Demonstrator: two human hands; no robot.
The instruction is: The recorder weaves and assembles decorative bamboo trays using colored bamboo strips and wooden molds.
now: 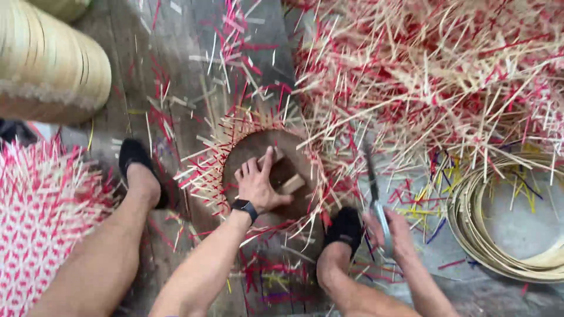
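L hand (258, 186) lies palm-down, fingers spread, pressing on a small wooden block (286, 176) that sits on a round dark wooden form (294, 149). Grip there is open & flat, not pinching anything. A black wristband (245, 208) sits on that wrist.

The form rests on top of a half-woven basket base (205, 167), w/ red & pale bamboo strips sticking out all round its edge like spokes. All of it is on the floor (117, 88), grey worn planks, just in front of the person & between the feet.

R hand (392, 232) is off to the right, near the right foot, fingers wrapped tight round the handle of a knife (372, 176); blade points up & away toward the strip pile. Hand & blade are motion-blurred, so exact finger placement can't be told.

Both feet in black shoes: L shoe (136, 158) left of the basket base, R shoe (345, 226) just below-right of it.

Around: big tangled heap of red/pale strips (435, 76) upper right; coil of flat bamboo hoops (499, 235) at right w/ a few yellow & blue strips (437, 191) near it; a woven red-white mat piece (41, 223) at left; stack of pale round hoops (47, 58) top left. Loose offcuts scattered over the floor.
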